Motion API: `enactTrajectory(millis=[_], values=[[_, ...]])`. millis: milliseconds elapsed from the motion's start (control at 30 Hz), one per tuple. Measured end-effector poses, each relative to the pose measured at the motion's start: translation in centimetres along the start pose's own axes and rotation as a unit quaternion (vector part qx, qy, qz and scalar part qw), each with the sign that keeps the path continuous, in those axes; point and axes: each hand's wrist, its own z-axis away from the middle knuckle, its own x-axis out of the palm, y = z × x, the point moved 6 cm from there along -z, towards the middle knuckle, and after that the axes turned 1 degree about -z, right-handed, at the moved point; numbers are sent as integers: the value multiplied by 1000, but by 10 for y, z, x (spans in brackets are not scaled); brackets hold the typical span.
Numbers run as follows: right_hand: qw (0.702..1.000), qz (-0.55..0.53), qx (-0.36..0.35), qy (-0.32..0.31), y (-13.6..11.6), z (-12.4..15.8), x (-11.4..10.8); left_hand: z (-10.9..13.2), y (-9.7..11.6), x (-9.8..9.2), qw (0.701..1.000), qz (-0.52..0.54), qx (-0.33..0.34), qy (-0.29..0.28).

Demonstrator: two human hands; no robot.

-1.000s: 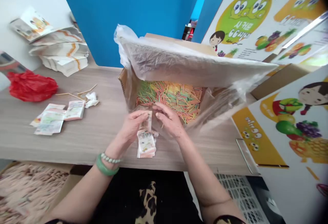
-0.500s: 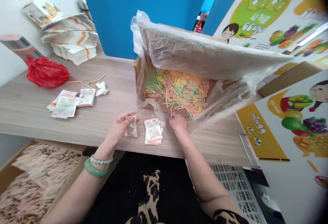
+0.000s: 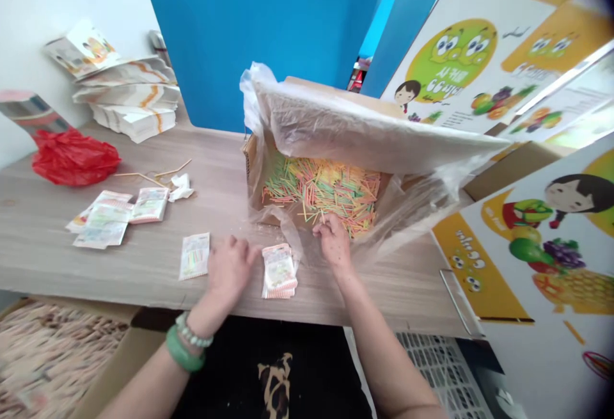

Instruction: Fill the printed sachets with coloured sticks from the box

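Observation:
My left hand [image 3: 232, 268] is over the table's front part, smeared by motion, between a small packet of coloured sticks [image 3: 195, 256] and a pile of printed packets [image 3: 279, 270]. The packet lies flat just left of its fingers. My right hand [image 3: 332, 238] is at the near edge of a carton lined with clear plastic, its fingers pinched at the ends of a few thin sticks. Loose pink, green, yellow and orange sticks [image 3: 330, 189] fill the carton's bottom.
More packets [image 3: 103, 217], a red plastic bag [image 3: 75, 155] and stacked printed sheets [image 3: 134, 99] are at the left. A box of many packets [image 3: 57, 355] stands below the table [image 3: 215, 176]. Printed cartons [image 3: 446, 80] rise at the right.
The packet that my left hand held now lies on the table, and that hand has moved off it to the right. My right hand has turned slightly at the carton. The whole view has shifted.

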Motion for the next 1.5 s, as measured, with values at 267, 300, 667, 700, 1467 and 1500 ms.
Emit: enactTrajectory(millis=[267, 300, 667, 700, 1467, 1500], values=[[955, 285, 72, -26, -17, -89, 30, 1, 31, 29, 995, 79, -34, -50], [951, 296, 82, -38, -17, -97, 36, -2, 27, 30, 991, 114, -49, -49], [952, 303, 32, 3, -5, -99, 46, -1, -1, 39, 907, 397, -135, -21], [950, 312, 30, 1, -4, -99, 44, -2, -2, 41, 892, 433, -127, -26], [988, 142, 31, 49, 15, -66, -21, 21, -21, 25, 968, 224, -105, 39], [994, 94, 30, 55, 17, -65, -21, 20, -25, 26, 949, 288, -117, 51]])
